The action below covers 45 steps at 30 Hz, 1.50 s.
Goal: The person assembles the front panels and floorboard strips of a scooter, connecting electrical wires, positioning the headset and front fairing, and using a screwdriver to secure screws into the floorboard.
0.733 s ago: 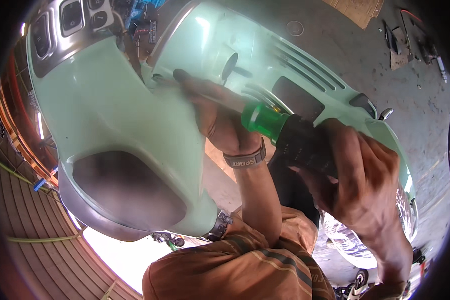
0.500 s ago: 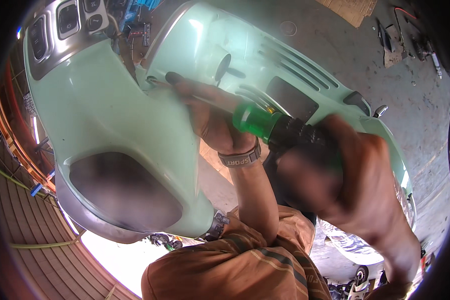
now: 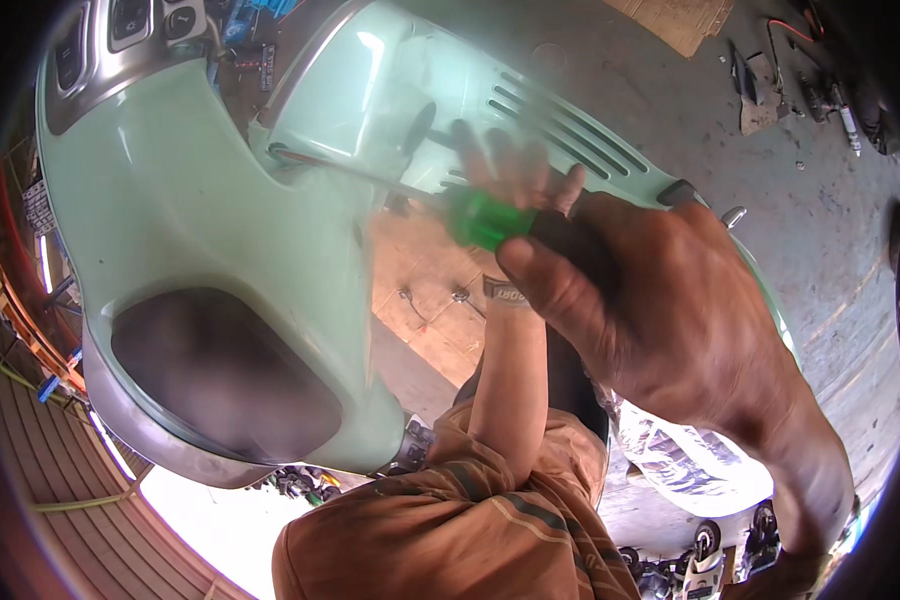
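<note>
My right hand (image 3: 670, 300) is wrapped around the handle of a screwdriver (image 3: 492, 218), translucent green with a black section. The screwdriver's long thin shaft runs left, and its tip meets the edge of a mint-green body panel (image 3: 180, 190), apparently a scooter's. Whether the tip sits in a screw cannot be made out. Behind the handle, my left hand (image 3: 515, 165) is open with fingers spread, blurred and partly covered by the screwdriver. A dark wristband (image 3: 505, 291) is on my left wrist.
A slotted mint-green panel (image 3: 370, 90) lies beyond my hands. Switch buttons (image 3: 130, 25) are at the upper left, and a dark oval insert (image 3: 220, 370) is below. Cardboard (image 3: 425, 290) shows beneath the gap. Tools (image 3: 845, 120) lie on the floor at the right.
My left hand has come away from the screwdriver shaft, moved right and spread its fingers. My right hand has shifted up and left around the handle. The view has shifted slightly.
</note>
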Each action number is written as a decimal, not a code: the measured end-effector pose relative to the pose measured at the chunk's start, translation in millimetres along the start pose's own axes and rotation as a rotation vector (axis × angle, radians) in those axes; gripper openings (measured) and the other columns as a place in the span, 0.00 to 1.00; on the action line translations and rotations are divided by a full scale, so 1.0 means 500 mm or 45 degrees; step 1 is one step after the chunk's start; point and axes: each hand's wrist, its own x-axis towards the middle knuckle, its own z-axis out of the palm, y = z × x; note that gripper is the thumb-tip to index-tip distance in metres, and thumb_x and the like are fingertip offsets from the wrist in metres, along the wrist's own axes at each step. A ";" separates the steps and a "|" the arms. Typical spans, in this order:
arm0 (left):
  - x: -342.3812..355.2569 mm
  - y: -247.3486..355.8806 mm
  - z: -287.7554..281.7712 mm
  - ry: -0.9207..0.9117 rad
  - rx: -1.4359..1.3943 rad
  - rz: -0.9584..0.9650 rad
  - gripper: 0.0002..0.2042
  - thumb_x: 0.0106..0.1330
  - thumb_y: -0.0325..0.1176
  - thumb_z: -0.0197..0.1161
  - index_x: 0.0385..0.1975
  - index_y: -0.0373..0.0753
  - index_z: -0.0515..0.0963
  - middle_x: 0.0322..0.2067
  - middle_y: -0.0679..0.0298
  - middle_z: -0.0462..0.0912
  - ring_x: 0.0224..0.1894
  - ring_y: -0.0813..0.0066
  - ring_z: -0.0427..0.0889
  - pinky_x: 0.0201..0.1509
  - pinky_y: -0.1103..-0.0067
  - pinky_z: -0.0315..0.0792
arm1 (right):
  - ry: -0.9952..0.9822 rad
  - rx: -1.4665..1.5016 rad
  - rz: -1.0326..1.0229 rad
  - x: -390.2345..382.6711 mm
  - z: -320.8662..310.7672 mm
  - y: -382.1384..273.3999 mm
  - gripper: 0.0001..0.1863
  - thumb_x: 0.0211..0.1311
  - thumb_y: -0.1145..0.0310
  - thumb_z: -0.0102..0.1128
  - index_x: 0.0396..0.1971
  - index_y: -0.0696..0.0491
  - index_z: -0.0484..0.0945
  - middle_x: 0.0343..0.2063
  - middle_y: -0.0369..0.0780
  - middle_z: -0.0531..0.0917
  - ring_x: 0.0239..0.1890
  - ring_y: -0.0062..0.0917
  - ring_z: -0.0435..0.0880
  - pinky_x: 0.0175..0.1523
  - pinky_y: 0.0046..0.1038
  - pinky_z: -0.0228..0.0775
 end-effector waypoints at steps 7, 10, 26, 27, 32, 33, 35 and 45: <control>-0.058 0.017 -0.133 0.604 1.060 -0.710 0.22 0.69 0.39 0.62 0.60 0.38 0.72 0.54 0.61 0.78 0.58 0.68 0.76 0.52 0.72 0.78 | 0.135 0.104 0.028 -0.064 -0.002 0.077 0.24 0.67 0.48 0.58 0.36 0.57 0.78 0.17 0.41 0.82 0.21 0.33 0.86 0.26 0.34 0.74; -0.093 0.105 -0.211 0.860 1.679 -0.890 0.20 0.68 0.38 0.64 0.57 0.40 0.75 0.49 0.64 0.81 0.50 0.71 0.81 0.51 0.71 0.78 | 0.310 0.286 0.233 -0.191 0.016 0.168 0.31 0.66 0.40 0.55 0.41 0.59 0.78 0.20 0.39 0.82 0.23 0.25 0.84 0.25 0.29 0.71; -0.268 0.355 -0.478 -0.300 3.044 -1.297 0.13 0.65 0.36 0.61 0.44 0.36 0.83 0.35 0.53 0.87 0.39 0.62 0.86 0.44 0.71 0.77 | 1.368 0.497 0.236 -0.569 0.776 0.316 0.31 0.65 0.49 0.56 0.47 0.68 0.73 0.30 0.46 0.82 0.28 0.30 0.80 0.33 0.29 0.73; -0.263 0.361 -0.545 -0.184 3.156 -1.183 0.13 0.64 0.36 0.62 0.44 0.36 0.83 0.36 0.53 0.87 0.40 0.59 0.86 0.45 0.69 0.77 | 1.278 0.575 0.243 -0.551 0.826 0.297 0.31 0.63 0.50 0.60 0.46 0.67 0.74 0.33 0.47 0.83 0.30 0.33 0.83 0.35 0.30 0.75; -0.220 0.377 -0.788 0.249 3.397 -0.415 0.17 0.60 0.43 0.68 0.43 0.38 0.83 0.37 0.49 0.86 0.44 0.48 0.83 0.48 0.62 0.76 | 0.944 0.695 0.676 -0.544 1.029 0.289 0.31 0.60 0.46 0.62 0.47 0.62 0.75 0.27 0.50 0.82 0.26 0.46 0.83 0.30 0.40 0.73; -0.211 0.361 -0.812 0.241 3.441 -0.411 0.17 0.59 0.44 0.70 0.41 0.38 0.83 0.36 0.50 0.86 0.43 0.47 0.83 0.47 0.62 0.76 | 0.954 0.703 0.755 -0.550 1.068 0.292 0.31 0.61 0.47 0.61 0.47 0.62 0.76 0.28 0.51 0.83 0.26 0.46 0.84 0.31 0.39 0.74; -0.205 0.330 -0.842 0.234 3.477 -0.354 0.16 0.58 0.45 0.71 0.37 0.38 0.83 0.34 0.51 0.85 0.41 0.47 0.83 0.44 0.61 0.76 | 1.041 0.694 0.858 -0.536 1.129 0.296 0.31 0.62 0.46 0.60 0.46 0.63 0.76 0.29 0.50 0.83 0.27 0.45 0.84 0.31 0.39 0.74; -0.209 0.311 -0.874 0.006 3.419 -0.310 0.06 0.62 0.34 0.64 0.32 0.39 0.81 0.33 0.52 0.85 0.39 0.48 0.82 0.40 0.59 0.74 | 1.325 0.493 0.877 -0.335 1.323 0.360 0.37 0.65 0.41 0.54 0.49 0.67 0.74 0.34 0.52 0.80 0.33 0.41 0.82 0.38 0.35 0.73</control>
